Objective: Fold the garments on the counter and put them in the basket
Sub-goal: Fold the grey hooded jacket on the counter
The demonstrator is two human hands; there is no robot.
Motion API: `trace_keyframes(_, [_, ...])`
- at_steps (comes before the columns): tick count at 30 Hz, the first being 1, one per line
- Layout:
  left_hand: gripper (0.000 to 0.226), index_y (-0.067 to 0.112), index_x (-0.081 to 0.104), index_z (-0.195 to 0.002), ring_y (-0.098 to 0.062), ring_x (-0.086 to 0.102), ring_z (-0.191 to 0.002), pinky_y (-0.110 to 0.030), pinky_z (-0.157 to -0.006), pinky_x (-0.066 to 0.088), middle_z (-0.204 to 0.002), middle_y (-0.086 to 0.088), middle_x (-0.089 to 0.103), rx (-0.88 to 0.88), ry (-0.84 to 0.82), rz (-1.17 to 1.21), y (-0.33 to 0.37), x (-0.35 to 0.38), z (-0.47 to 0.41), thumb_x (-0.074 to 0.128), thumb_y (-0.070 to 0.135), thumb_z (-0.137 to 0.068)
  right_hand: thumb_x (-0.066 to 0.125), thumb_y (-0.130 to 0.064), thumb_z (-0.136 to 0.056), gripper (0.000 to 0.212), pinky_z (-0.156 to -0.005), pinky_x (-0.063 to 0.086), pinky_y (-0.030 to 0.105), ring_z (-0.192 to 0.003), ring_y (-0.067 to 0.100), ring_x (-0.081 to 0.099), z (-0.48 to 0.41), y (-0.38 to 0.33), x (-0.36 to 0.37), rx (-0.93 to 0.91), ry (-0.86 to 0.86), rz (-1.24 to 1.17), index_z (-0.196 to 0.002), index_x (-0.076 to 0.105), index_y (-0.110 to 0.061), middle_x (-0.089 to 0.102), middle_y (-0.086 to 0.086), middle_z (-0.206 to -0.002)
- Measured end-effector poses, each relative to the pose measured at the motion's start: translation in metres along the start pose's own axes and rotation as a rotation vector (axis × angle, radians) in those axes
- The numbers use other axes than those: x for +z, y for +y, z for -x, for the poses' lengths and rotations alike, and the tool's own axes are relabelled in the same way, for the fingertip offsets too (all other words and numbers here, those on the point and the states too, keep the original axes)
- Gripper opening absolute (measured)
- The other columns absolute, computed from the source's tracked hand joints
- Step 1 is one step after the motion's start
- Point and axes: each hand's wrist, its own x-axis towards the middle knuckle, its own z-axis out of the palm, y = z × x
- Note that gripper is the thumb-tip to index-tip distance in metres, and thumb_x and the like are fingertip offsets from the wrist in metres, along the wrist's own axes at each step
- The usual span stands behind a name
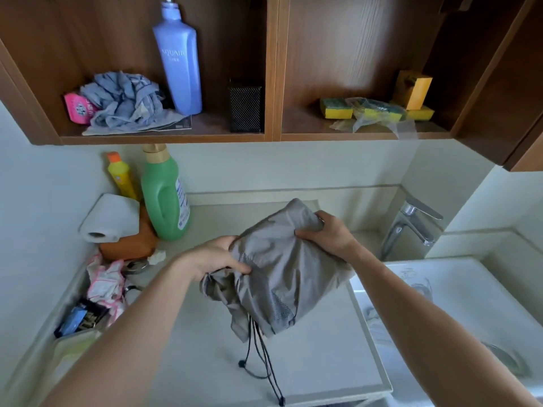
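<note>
my left hand is curled into the lower, bunched edge of a thin grey synthetic garment with a mesh lining, thumb on top of the cloth, and my right hand pinches a fistful of its upper corner, so both grips are closed on the fabric. the garment hangs between my hands, lifted off the white counter top, roughly doubled over but loose, with its thin black drawstring cords dangling down onto the counter and trailing towards the near edge. i can't see the basket anywhere from here, so the fold comes first, i judge, and is only partly made. the slippery cloth could slide out of shape as i lay it down, since i hold two corners only and the middle sags. the cords could get trapped outside the fold or snag on the counter edge when i lift the bundle. the white sink basin is just beside my right arm, under the chrome tap, and a loose hem swung that way could end up in it.
</note>
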Motion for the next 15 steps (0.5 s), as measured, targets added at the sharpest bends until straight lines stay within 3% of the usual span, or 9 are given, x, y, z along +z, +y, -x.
trace_keyframes(3, [0.044, 0.018, 0.069, -0.109, -0.026, 0.071, -0.103, -0.044, -0.092, 0.056, -0.102, -0.002, 0.077, 0.081, 0.104, 0.116, -0.010, -0.001, -0.007, 0.078, -0.009, -0.075, 0.070, -0.054, -0.085, 0.043, -0.082, 0.056, 0.030, -0.097, 0.018, 0.070, 0.003, 0.016, -0.006, 0.022, -0.025, -0.372, -0.112, 0.067, -0.021, 0.073, 0.002, -0.106])
trace_keyframes(5, [0.047, 0.017, 0.067, -0.113, -0.026, 0.071, -0.105, -0.042, -0.093, 0.055, -0.106, -0.004, 0.076, 0.153, 0.123, 0.222, -0.009, 0.000, -0.007, 0.075, -0.011, -0.076, 0.048, -0.064, -0.093, 0.057, -0.085, 0.054, 0.035, -0.102, 0.024, 0.068, 0.007, 0.032, -0.010, 0.165, -0.004, -0.681, -0.121, 0.065, -0.018, 0.072, 0.007, -0.110])
trace_keyframes(8, [0.052, 0.014, 0.062, -0.121, -0.026, 0.071, -0.103, -0.042, -0.090, 0.055, -0.109, -0.006, 0.075, 0.213, 0.200, 0.363, 0.002, 0.001, -0.009, 0.076, -0.008, -0.076, 0.035, -0.087, -0.074, 0.094, -0.093, 0.052, 0.046, -0.112, 0.031, 0.064, 0.014, 0.061, 0.006, 0.303, -0.036, -0.935, -0.135, 0.056, -0.018, 0.068, 0.013, -0.123])
trace_keyframes(11, [0.054, 0.012, 0.060, -0.127, -0.027, 0.070, -0.105, -0.044, -0.093, 0.054, -0.113, -0.008, 0.074, 0.258, 0.282, 0.521, 0.014, 0.005, -0.017, 0.073, -0.008, -0.079, 0.052, -0.097, -0.054, 0.117, -0.104, 0.045, 0.053, -0.123, 0.032, 0.059, 0.035, 0.072, 0.038, 0.229, -0.186, -0.981, -0.143, 0.046, -0.021, 0.061, 0.016, -0.134])
trace_keyframes(13, [0.052, 0.012, 0.060, -0.127, -0.029, 0.069, -0.107, -0.046, -0.095, 0.054, -0.115, -0.009, 0.073, 0.282, 0.320, 0.605, 0.020, 0.010, -0.021, 0.070, -0.009, -0.081, 0.055, -0.091, -0.064, 0.106, -0.111, 0.037, 0.048, -0.132, 0.026, 0.052, 0.053, 0.057, 0.057, 0.142, -0.308, -0.951, -0.145, 0.043, -0.023, 0.057, 0.010, -0.141])
trace_keyframes(15, [0.049, 0.012, 0.060, -0.127, -0.030, 0.070, -0.106, -0.046, -0.093, 0.055, -0.115, -0.010, 0.073, 0.306, 0.347, 0.662, 0.025, 0.014, -0.023, 0.066, -0.010, -0.083, 0.049, -0.074, -0.084, 0.075, -0.114, 0.032, 0.042, -0.136, 0.022, 0.048, 0.066, 0.035, 0.071, 0.042, -0.364, -0.894, -0.142, 0.045, -0.026, 0.056, 0.002, -0.143])
